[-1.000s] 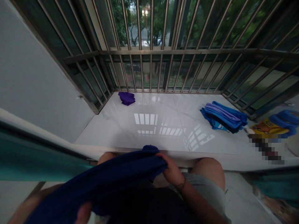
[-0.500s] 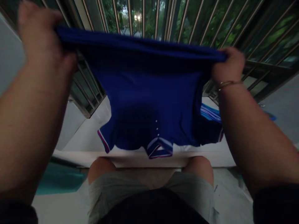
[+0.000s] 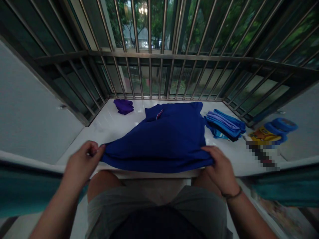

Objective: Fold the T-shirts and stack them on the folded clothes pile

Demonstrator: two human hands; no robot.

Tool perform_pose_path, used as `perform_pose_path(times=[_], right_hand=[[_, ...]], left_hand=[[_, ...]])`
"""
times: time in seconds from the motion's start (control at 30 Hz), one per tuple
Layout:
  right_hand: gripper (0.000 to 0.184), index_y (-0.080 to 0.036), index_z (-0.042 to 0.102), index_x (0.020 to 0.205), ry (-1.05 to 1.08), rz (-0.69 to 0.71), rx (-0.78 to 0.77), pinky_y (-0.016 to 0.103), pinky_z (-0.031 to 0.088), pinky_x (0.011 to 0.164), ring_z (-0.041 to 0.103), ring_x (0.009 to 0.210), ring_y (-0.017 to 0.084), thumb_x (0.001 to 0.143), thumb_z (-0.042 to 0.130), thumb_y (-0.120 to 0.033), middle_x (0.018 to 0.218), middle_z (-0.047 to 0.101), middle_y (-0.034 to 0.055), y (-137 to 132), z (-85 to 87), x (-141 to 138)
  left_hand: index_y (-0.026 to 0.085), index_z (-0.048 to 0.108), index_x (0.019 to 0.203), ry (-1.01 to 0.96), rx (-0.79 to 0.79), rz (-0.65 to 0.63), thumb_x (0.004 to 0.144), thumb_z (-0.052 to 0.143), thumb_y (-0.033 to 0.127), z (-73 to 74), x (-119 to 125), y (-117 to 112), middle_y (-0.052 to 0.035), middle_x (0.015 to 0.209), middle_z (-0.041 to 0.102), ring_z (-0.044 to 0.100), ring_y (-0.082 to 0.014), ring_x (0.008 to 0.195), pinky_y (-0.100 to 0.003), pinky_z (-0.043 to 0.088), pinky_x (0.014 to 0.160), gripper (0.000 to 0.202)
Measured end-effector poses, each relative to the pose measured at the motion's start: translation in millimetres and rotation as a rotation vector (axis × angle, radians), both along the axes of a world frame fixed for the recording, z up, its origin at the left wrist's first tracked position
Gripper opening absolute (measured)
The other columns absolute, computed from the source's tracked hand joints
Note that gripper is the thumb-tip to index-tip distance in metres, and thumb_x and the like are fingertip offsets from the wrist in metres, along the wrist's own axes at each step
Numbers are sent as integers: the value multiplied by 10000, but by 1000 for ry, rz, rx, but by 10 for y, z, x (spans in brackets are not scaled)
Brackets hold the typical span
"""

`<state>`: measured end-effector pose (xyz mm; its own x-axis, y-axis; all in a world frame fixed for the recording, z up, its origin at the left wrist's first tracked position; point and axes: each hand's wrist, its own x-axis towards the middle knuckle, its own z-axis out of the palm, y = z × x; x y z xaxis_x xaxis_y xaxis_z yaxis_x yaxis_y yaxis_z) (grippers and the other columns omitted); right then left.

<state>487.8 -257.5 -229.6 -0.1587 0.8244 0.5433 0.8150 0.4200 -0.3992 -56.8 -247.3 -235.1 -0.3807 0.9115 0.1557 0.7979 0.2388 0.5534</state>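
Note:
A dark blue polo shirt [image 3: 164, 139] lies spread on the white window ledge [image 3: 109, 126], its collar end toward the bars. My left hand [image 3: 83, 161] pinches the shirt's near left corner, fingers closed on the hem. My right hand [image 3: 220, 167] grips the near right corner, thumb on top of the cloth. Both hands sit at the ledge's front edge, above my knees.
A small purple folded cloth [image 3: 124, 106] lies at the back left of the ledge. A stack of blue folded garments [image 3: 225, 124] sits at the right. A yellow and blue item [image 3: 271, 132] lies further right. Metal bars [image 3: 159, 56] close off the far side.
The shirt was bunched in my lap, then held up stretched between both raised hands. Now both hands have come down and the shirt lies flat on the ledge.

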Motion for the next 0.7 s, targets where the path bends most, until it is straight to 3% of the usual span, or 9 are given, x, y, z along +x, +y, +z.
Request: perform_pose_path(times=[0.07, 0.13, 0.2, 0.27, 0.33, 0.4, 0.5, 0.63, 0.7], right_hand=[[606, -257, 799, 1270, -12, 25, -208, 518, 652, 1055, 777, 1165, 339, 737, 566, -86, 1243, 825, 115, -154, -522, -267], [654, -240, 811, 1261, -74, 133, -318, 510, 642, 1060, 771, 1158, 337, 698, 559, -26, 1226, 834, 115, -344, -845, -593], [664, -231, 808, 1271, -115, 273, -374, 497, 630, 1076, 760, 1170, 330, 694, 568, -4, 1232, 831, 115, -532, -970, -916], [653, -218, 791, 1296, -103, 381, -378, 503, 611, 1113, 744, 1188, 333, 706, 600, -15, 1260, 820, 126, -675, -960, -1157], [636, -220, 773, 1314, -53, 433, -358, 501, 599, 1125, 734, 1184, 326, 727, 625, -25, 1262, 812, 124, -752, -897, -1270], [590, -241, 762, 1312, 22, 430, -341, 474, 607, 1093, 733, 1159, 304, 778, 640, -22, 1237, 805, 106, -775, -857, -1270], [548, -256, 734, 1359, 137, 363, -335, 468, 616, 1087, 731, 1207, 301, 851, 684, -56, 1289, 777, 116, -762, -927, -1181], [797, -211, 640, 1594, 124, 262, -403, 590, 525, 1264, 636, 1475, 374, 812, 741, -101, 1577, 675, 190, -689, -1211, -1135], [799, -211, 662, 1607, 95, 223, -477, 584, 501, 1294, 616, 1513, 371, 818, 716, -95, 1613, 661, 189, -615, -1344, -1133]], left_hand=[[251, 689, 1253, -53, -2, -161, 820, 868, 485, -506, 473, -274, -114, 1240, 803, 788, -386, 1167, -498, 637, 1001, 524], [310, 557, 1606, -108, 17, -456, 785, 926, 436, -920, 1043, -570, -186, 1720, 584, 581, -458, 1580, -640, 532, 1244, 908], [384, 393, 1761, -107, -5, -757, 730, 977, 359, -1174, 1581, -816, -164, 1851, 430, 435, -476, 1695, -742, 402, 1341, 1185], [374, 352, 1797, -159, -37, -916, 773, 898, 228, -1252, 1966, -939, -164, 1820, 482, 481, -443, 1671, -738, 365, 1374, 1169], [314, 502, 1723, -227, -115, -923, 792, 765, 115, -1184, 2144, -923, -182, 1660, 658, 653, -420, 1505, -689, 475, 1304, 988], [277, 736, 1476, -256, -209, -858, 782, 673, 68, -1018, 2151, -820, -179, 1391, 810, 771, -416, 1271, -645, 580, 1154, 728], [291, 845, 1129, -317, -236, -772, 769, 654, 64, -682, 2044, -699, -131, 1121, 866, 814, -388, 1084, -550, 617, 1005, 466], [296, 840, 1158, -484, -68, -777, 870, 701, 158, -262, 1967, -797, -51, 1059, 880, 835, -263, 977, -347, 628, 868, 349], [288, 842, 1170, -515, 75, -849, 925, 745, 277, -112, 1905, -906, -53, 1068, 883, 843, -243, 974, -299, 642, 841, 264]])
